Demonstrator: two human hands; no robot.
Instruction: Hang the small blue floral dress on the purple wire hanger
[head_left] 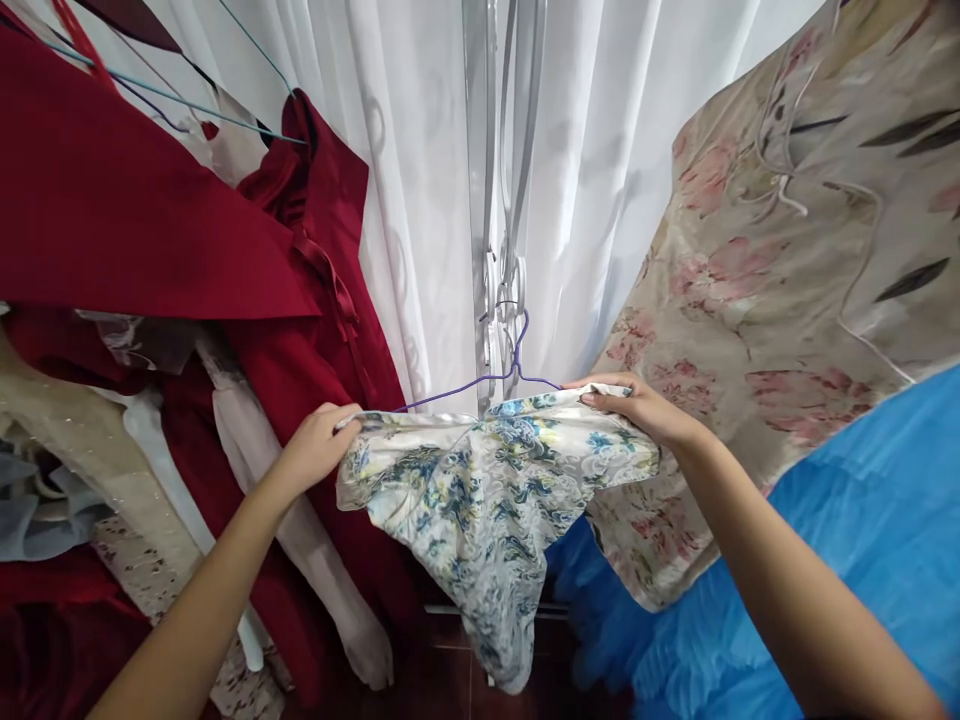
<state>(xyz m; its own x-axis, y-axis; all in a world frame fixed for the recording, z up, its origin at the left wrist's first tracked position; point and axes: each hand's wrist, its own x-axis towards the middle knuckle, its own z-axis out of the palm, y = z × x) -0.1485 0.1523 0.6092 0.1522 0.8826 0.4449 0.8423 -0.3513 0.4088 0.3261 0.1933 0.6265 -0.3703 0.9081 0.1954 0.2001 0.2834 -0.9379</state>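
A white garment with a blue, yellow and grey floral print (487, 500) hangs on a purple wire hanger (480, 381). My left hand (322, 445) is closed on its left shoulder edge, thumb and fingers pinching the cloth. At the opposite shoulder, my right hand (634, 400) grips the fabric between thumb and fingers. The top of the garment is stretched out between both hands, and its lower part narrows toward the floor. The hanger's hook rests at a white metal scroll stand (491, 290); the exact contact is hard to make out.
Dark red garments (300, 260) hang on the left, some on a teal wire hanger (187, 100). On the right hang a beige dress with pink flowers (720, 290) and bright blue ruffled fabric (847, 510). White curtains (420, 180) cover the back.
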